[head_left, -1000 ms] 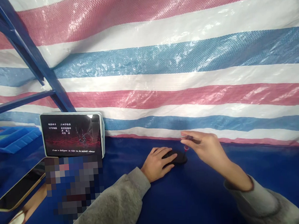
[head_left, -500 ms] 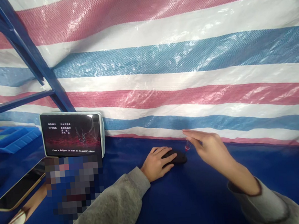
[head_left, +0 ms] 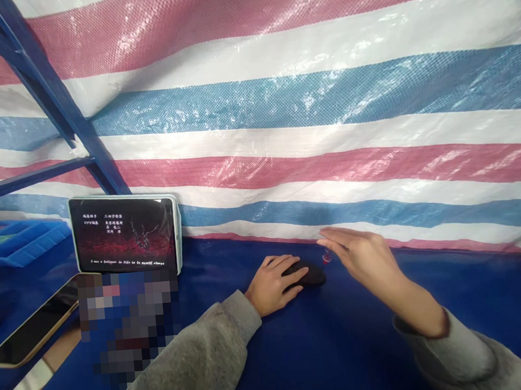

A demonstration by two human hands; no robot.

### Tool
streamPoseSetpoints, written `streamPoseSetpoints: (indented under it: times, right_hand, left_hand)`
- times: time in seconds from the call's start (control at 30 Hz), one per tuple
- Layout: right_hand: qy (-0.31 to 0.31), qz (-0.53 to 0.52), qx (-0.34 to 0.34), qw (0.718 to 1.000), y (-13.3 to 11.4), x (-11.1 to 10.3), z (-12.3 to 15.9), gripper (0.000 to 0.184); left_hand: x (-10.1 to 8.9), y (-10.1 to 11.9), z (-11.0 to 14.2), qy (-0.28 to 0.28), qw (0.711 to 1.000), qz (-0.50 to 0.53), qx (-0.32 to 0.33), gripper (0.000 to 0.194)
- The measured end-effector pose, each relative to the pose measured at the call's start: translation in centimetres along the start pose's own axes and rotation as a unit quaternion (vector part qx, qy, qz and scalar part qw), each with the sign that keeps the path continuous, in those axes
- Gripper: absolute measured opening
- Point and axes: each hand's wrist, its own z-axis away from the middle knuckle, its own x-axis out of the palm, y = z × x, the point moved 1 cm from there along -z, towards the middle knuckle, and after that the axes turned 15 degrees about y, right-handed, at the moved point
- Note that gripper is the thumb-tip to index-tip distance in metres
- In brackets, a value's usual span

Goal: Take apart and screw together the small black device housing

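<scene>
My left hand point(head_left: 274, 284) lies over a black computer mouse point(head_left: 312, 276) on the blue tabletop, its fingers spread around and gripping the left part of the mouse. To the right, my right hand point(head_left: 367, 258) is raised in a pinch, thumb and fingertips together. Just below those fingertips shows a small clear piece with a red lower end point(head_left: 327, 258), close to the mouse's right end. What it is exactly is too small to make out, and the fingers partly hide its top.
A tablet point(head_left: 126, 234) in a pale case stands at the left with white text on its screen. In front lies a phone point(head_left: 38, 323), near a pixelated patch. Blue trays point(head_left: 34, 243) sit farther left, beneath a blue metal frame point(head_left: 55, 103). Striped sheeting point(head_left: 305, 137) hangs behind the table.
My right hand has tilted slightly, its fingers drawing closer together, and the small clear-and-red piece shows a bit nearer the fingertips. The left hand and mouse have not moved. Bottom left, another person's arm shifts.
</scene>
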Motion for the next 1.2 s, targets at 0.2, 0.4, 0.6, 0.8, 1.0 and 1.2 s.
streamPoseSetpoints:
  times: [0.2, 0.4, 0.6, 0.8, 1.0, 1.2]
  right_hand:
    - [-0.016, 0.021, 0.01, 1.0, -0.4, -0.1, 0.0, 0.034]
    - [-0.02, 0.018, 0.013, 1.0, -0.4, 0.0, 0.0, 0.035]
    - [-0.025, 0.032, 0.029, 0.999, -0.3, -0.1, -0.1, 0.03]
    - [-0.035, -0.009, 0.024, 0.999, -0.9, -0.4, -0.3, 0.033]
    - [-0.009, -0.022, 0.032, 0.999, -1.0, 0.1, -0.1, 0.039]
    - [0.031, -0.013, 0.023, 0.999, -0.4, 0.6, 0.0, 0.033]
  left_hand:
    - [0.1, 0.0, 0.0, 0.0, 1.0, 0.002, -0.002, 0.037]
    - [0.0, 0.0, 0.0, -0.004, 1.0, 0.006, -0.004, 0.038]
    - [0.0, 0.0, 0.0, -0.004, 1.0, 0.0, -0.002, 0.037]
    - [0.1, 0.0, 0.1, -0.003, 1.0, 0.007, -0.005, 0.038]
    - [0.0, 0.0, 0.0, 0.002, 1.0, 0.005, -0.006, 0.037]
    - [0.1, -0.1, 0.1, 0.001, 1.0, 0.0, -0.001, 0.038]
